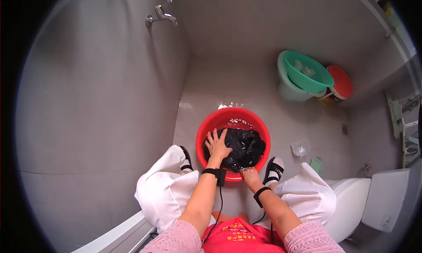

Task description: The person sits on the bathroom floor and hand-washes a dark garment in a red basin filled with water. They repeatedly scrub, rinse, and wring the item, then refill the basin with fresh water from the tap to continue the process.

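Your left hand (218,147) lies with its fingers spread wide on a heap of wet black cloth (244,148) inside a round red basin (199,141), which stands on the floor between your feet. The hand covers the left part of the heap, palm down. Your right hand (251,179) is bunched at the near rim, right of the middle, beside the heap's near edge; its fingertips are hidden, so whether it pinches any cloth cannot be told. Shallow water (236,121) glints along the basin's far side.

You wear white trousers (167,189), dark sandals (275,168), pink knitted sleeves (180,237) and a black band on each wrist (a cable runs down from the left one).

Far to the right, a green basin (327,79) sits tilted in a pale tub (292,93), next to a red-lidded bucket (340,81). A metal tap (161,15) juts from the far left wall. Near right stands a white toilet (349,200).
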`<state>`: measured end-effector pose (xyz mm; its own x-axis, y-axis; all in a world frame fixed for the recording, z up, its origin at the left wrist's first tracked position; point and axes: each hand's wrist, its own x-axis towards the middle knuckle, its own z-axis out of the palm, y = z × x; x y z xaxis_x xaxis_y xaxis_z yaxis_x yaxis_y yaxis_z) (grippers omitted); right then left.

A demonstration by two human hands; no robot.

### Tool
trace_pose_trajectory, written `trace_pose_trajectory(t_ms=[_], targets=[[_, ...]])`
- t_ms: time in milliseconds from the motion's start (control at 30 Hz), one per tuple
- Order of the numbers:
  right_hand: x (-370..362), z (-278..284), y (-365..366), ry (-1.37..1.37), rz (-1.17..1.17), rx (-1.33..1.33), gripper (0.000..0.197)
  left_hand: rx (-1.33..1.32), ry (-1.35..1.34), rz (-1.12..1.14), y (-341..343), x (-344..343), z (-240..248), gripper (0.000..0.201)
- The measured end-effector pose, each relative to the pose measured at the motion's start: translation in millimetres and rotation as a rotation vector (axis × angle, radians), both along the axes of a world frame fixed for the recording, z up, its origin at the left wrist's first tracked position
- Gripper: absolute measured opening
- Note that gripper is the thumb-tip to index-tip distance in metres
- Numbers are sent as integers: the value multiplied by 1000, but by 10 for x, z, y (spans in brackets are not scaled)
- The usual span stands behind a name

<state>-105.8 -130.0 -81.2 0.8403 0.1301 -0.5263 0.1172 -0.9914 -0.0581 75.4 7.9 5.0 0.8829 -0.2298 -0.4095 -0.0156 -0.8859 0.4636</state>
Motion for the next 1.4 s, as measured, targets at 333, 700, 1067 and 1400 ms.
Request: trace_pose_trajectory(t_ms=[333,700,1067,1400], targets=[[707,624,-172,-456,-918,362,68,228,203,-169,-15,-424,-319,101],[1210,376,-414,-417,-169,141,51,212,344,-35,-427,-836,-415,111],[1812,622,-458,-281,-2,104,108,244,5,-189,-324,-211,-134,112],[2022,-30,-387,167,-1,-11,120,290,382,-96,-180,-406,-607,109]])
